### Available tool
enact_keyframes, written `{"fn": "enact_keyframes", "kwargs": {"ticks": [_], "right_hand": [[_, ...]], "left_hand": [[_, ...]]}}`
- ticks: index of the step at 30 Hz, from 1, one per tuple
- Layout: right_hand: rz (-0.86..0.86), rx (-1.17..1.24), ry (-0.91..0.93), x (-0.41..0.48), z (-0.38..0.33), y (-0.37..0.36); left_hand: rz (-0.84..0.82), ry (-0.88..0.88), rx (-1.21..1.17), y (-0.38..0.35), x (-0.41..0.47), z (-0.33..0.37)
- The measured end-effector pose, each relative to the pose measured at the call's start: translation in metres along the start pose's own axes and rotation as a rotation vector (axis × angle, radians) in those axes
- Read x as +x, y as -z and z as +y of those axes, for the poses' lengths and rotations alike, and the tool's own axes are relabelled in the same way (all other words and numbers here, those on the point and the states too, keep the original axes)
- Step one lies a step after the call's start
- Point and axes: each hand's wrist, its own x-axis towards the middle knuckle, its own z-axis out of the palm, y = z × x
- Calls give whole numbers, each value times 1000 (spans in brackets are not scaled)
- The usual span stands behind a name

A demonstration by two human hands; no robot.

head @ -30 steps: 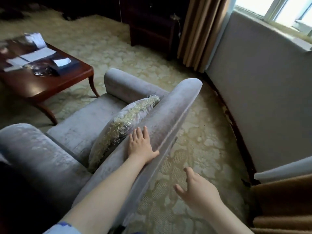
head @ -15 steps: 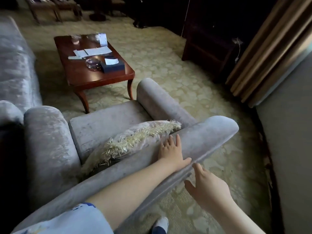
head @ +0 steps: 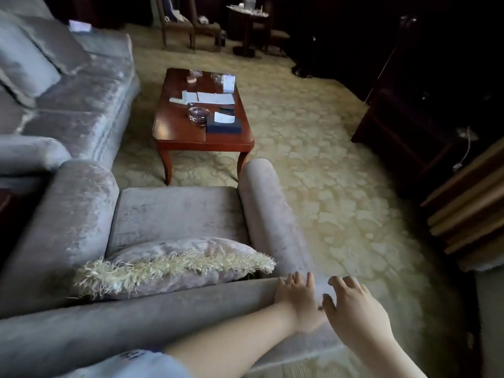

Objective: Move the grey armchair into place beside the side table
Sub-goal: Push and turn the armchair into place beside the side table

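A: Left hand [head: 297, 296], where?
B: Flat on top of the backrest of the grey armchair [head: 174, 211], near its right end. Fingers straight, laid on the fabric, gripping nothing.
A: Right hand [head: 351, 306]?
B: Just beside the left, over the backrest's right corner. Fingers spread, loosely bent, holding nothing. Contact with the fabric: cannot tell, blurred.
A: Armchair position?
B: Directly under and ahead of both hands, seen from behind. Seat facing a wooden surface [head: 174, 129] carrying papers [head: 215, 98], a glass ashtray [head: 199, 114] and a dark box [head: 223, 126]. Left armrest just beside the arm of a grey sofa [head: 76, 99]. Standing on patterned beige carpet [head: 327, 186].
A: Look?
B: Grey velvet, patchy sheen, fat rolled armrests, square seat pad. Fringed cushion [head: 174, 268] leaning against the backrest across the rear of the seat, cream fringe along its top edge.
A: Anything else?
B: Striped curtain [head: 469, 208] at the right edge, dark cabinet [head: 409, 118] behind it, well apart from the chair.
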Motion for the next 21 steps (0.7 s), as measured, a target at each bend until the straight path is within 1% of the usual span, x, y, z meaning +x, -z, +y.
{"fn": "enact_keyframes", "kwargs": {"ticks": [5,8,10,12,14,19,20,21], "right_hand": [[-42,-11,203,40,68,-5],[-53,-16,317,59,112,0],[-53,-13,398,79,133,7],[-60,18,440,100,147,17],[-70,64,499,121,155,22],[-57,89,722,187,151,28],[-52,96,756,202,147,29],[-47,99,789,218,144,30]], "left_hand": [[34,260,-14,-2,35,38],[153,410,-47,-3,42,52],[243,476,-20,-7,43,53],[344,477,8,-9,40,54],[447,442,20,-8,37,57],[567,367,15,-9,38,63],[575,362,10,-12,40,59],[549,366,-4,-11,42,54]]}}
